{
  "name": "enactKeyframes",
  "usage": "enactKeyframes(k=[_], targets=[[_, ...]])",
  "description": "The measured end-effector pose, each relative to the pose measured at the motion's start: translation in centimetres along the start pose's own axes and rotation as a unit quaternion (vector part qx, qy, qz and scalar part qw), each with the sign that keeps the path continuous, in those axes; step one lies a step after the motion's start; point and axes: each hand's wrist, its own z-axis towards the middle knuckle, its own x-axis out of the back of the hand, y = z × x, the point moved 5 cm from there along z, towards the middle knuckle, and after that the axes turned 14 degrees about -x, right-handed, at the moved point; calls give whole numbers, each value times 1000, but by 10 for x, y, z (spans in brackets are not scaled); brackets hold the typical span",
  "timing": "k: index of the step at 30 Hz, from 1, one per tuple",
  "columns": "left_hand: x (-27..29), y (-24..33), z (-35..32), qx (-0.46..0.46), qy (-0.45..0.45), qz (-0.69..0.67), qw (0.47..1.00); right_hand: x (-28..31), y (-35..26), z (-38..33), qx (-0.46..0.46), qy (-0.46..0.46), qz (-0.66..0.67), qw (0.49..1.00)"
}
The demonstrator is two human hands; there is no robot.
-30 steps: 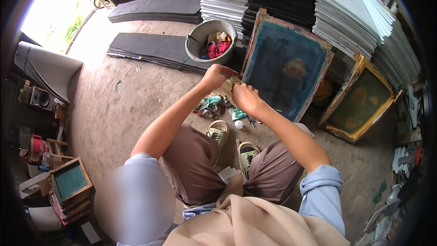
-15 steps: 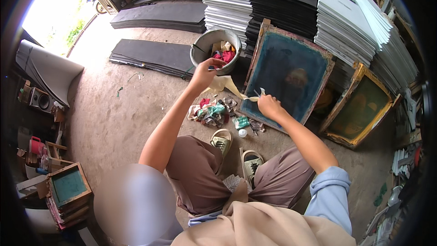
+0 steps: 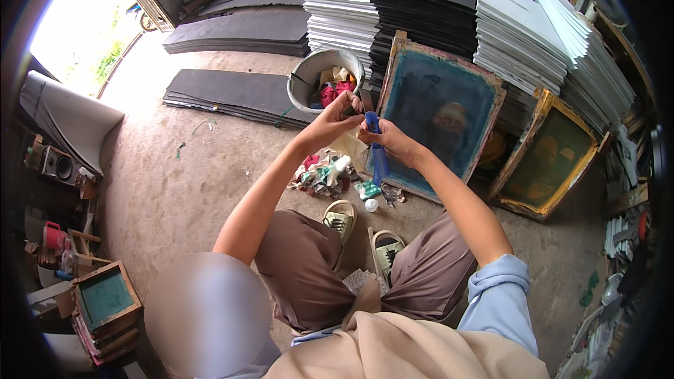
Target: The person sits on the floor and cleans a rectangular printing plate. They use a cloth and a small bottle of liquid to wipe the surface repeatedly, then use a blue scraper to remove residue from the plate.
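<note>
My right hand [image 3: 393, 142] is closed around a long blue tool [image 3: 380, 161] that looks like a utility knife, its narrow dark end pointing up toward the bucket. Close beside that end, my left hand [image 3: 335, 121] has its fingers bent together; what they pinch is too small to make out. Beneath both hands shows a cream cloth [image 3: 349, 146], partly hidden, and I cannot tell whether a finger holds it. A heap of coloured rags [image 3: 319, 177] lies on the floor below. Just beyond my left hand stands a grey bucket [image 3: 300, 91] with red and yellow cloth inside.
A blue-meshed wooden frame [image 3: 428, 105] leans behind my right hand, a yellow-edged frame [image 3: 544, 161] beside it. Behind rise stacks of white sheets [image 3: 344, 17] and black sheets [image 3: 425, 14]. A small white bottle [image 3: 371, 205] is near my shoes. Dark boards [image 3: 225, 92] lie at left.
The cream strip stretched between my hands is no longer held taut. My hands have come together, the right moving left and up, and the blue tool now shows in it.
</note>
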Motion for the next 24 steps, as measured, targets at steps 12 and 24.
enactKeyframes(k=[12,24], targets=[[1,6,4,-43,36,352,934,33,-29,-21,200,241,-113,943],[-10,5,19,-44,-27,410,911,42,-29,-22,136,159,-120,971]])
